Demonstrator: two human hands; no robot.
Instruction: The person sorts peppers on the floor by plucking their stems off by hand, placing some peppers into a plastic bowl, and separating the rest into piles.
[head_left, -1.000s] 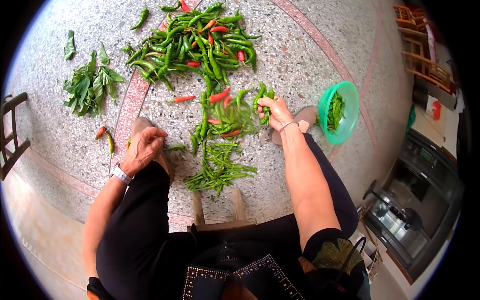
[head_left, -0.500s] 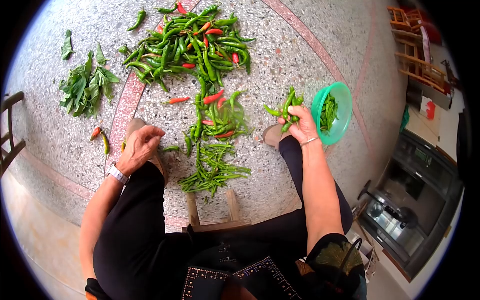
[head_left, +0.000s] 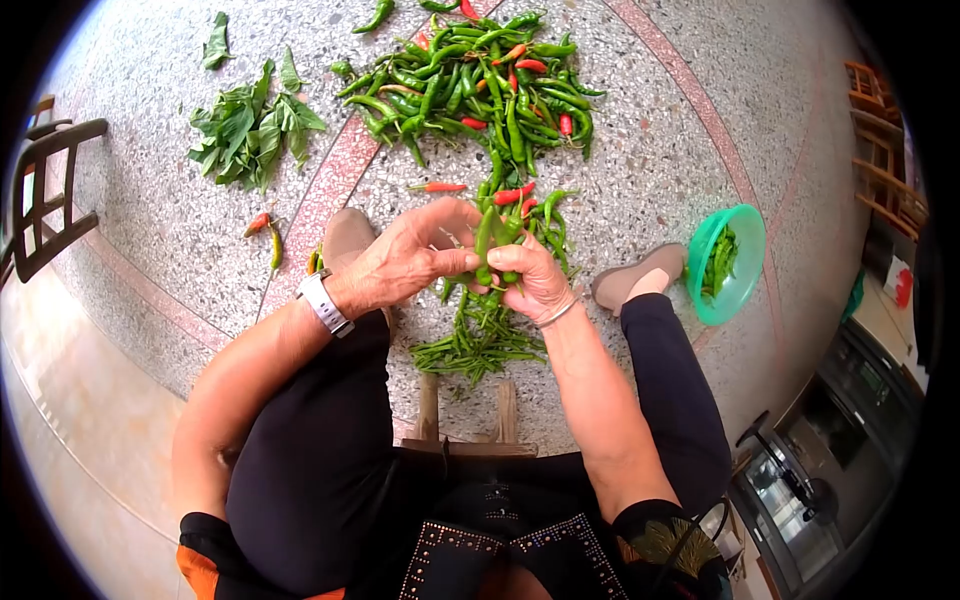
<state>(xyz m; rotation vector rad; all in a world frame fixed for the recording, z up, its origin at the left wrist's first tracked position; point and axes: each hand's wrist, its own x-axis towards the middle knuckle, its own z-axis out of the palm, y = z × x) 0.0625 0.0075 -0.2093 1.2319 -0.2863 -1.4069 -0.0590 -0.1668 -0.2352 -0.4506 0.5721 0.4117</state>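
from where i stand, the person is bent over a speckled floor [head_left: 620, 190], both hands brought together in the middle. the right hand [head_left: 537, 275] is closed on a few green peppers [head_left: 484, 240], its thumb laid across them so that they stand up out of the grip. the left hand [head_left: 410, 255] comes in from the left side, thumb tip against the peppers and fingers curved toward them; i can't tell whether those fingers are pinching anything. a pale watch [head_left: 325, 303] sits on the left wrist, a thin bangle [head_left: 556, 313] on the right.

right behind the hands, partly covered by them, lies a smaller group of peppers [head_left: 556, 222] with some red ones in it. farther off, a big heap of mostly green peppers [head_left: 470, 85] spreads over the floor. on the near side of the hands is a pile of thin green stalks [head_left: 480, 350], just in front of a wooden stool [head_left: 470, 449]. a heap of leaves [head_left: 250, 130] lies at far left. over on the right, beside the right shoe [head_left: 630, 282], a green bowl [head_left: 750, 280] holds more green peppers.
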